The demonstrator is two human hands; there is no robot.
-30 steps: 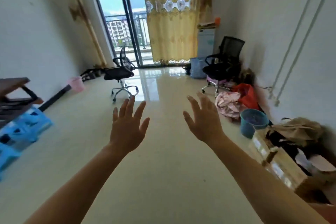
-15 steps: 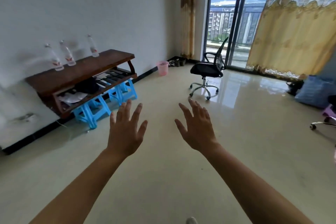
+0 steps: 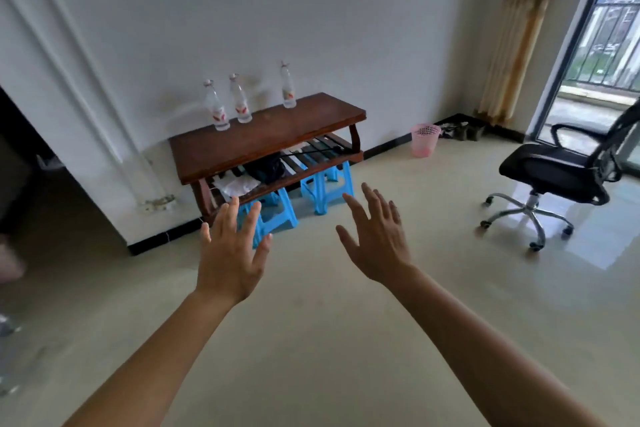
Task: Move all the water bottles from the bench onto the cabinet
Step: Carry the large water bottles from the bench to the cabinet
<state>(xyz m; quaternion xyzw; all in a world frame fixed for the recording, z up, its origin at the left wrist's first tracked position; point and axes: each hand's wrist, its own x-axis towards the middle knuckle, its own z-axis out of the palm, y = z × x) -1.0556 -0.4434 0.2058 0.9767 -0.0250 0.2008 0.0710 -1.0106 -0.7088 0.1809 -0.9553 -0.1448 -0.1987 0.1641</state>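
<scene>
Three clear water bottles with red labels stand upright on the brown wooden bench (image 3: 294,135) against the white wall: a left bottle (image 3: 215,106), a middle bottle (image 3: 240,99) close beside it, and a right bottle (image 3: 287,86) apart from them. My left hand (image 3: 232,251) and my right hand (image 3: 375,236) are stretched out in front of me with fingers spread, holding nothing, well short of the bench. No cabinet is in view.
Blue plastic stools (image 3: 323,189) stand under the bench, and clutter lies on its lower shelf. A pink waste basket (image 3: 424,139) sits by the wall. A black office chair (image 3: 557,173) stands at the right near the balcony door. A dark doorway opens at the far left.
The view has swung left, from the balcony door and curtain to the bench, which now sits near the middle. Both hands stay outstretched and spread.
</scene>
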